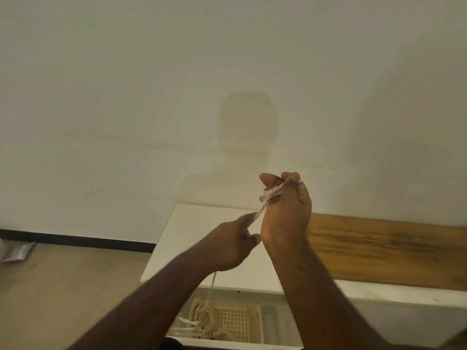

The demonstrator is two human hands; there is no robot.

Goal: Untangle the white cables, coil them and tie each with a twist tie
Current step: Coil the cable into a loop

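A thin white cable (pixel 260 215) runs across the middle of the frame, its clear plastic plug (pixel 270 193) with a ribbed strain relief showing at the upper end; from there the cord slants down and left, disappears behind the left hand, and reappears below it as a blurred strand hanging toward the bottom centre. There it joins more white cables (pixel 202 322) lying in loose loops inside a cream lattice basket (pixel 235 322), which sits in an open white drawer (pixel 252 343) at the bottom edge. Behind the hands a white cabinet top (pixel 192 238) occupies the centre, with a wood-grain board (pixel 384 248) stretching to the right edge. A pale wall fills the upper two thirds and carries the person's shadow just above centre; a dark baseboard (pixel 75 239) crosses the left side above a tan floor, where a crumpled packet (pixel 19 252) lies at the far left. The right hand (pixel 285 210) is raised, back toward the camera, thumb and curled fingers pinching the cable at the plug. The left hand (pixel 232 245), lower and to its left, is blurred; its fingers curl around the cord just below the plug, the forearms of both reaching up from the bottom of the frame and partly hiding the drawer.
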